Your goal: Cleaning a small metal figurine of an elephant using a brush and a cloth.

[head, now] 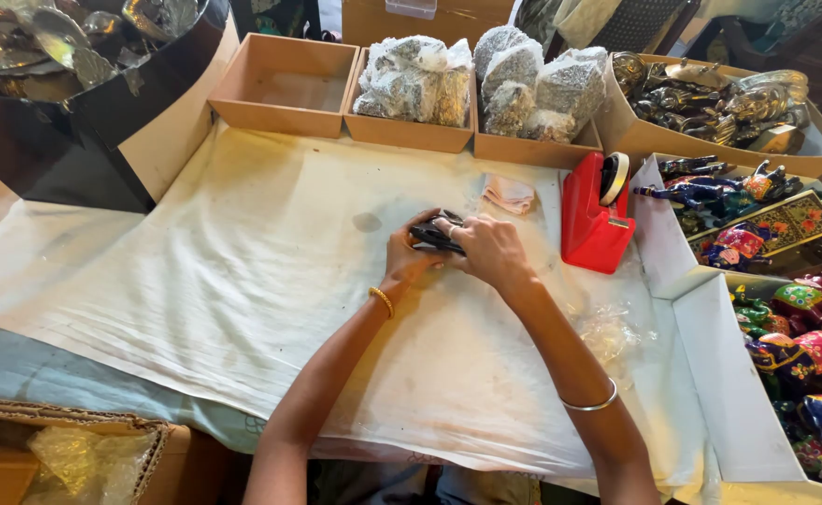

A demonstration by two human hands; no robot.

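Both my hands meet over the white cloth [243,271] near the middle of the table. My left hand [405,254] and my right hand [491,249] together grip a small dark object [432,234], mostly hidden by my fingers; its kind is hard to tell. A gold bangle circles my left wrist and a silver bangle my right forearm. A red tape dispenser [590,217] stands just to the right of my right hand.
Cardboard trays line the far edge: one empty [285,86], two holding wrapped bundles [415,79]. White boxes on the right hold painted figurines [785,346]. A folded pink cloth [509,194] lies near the dispenser. A dark bin [84,103] of metal pieces sits at far left.
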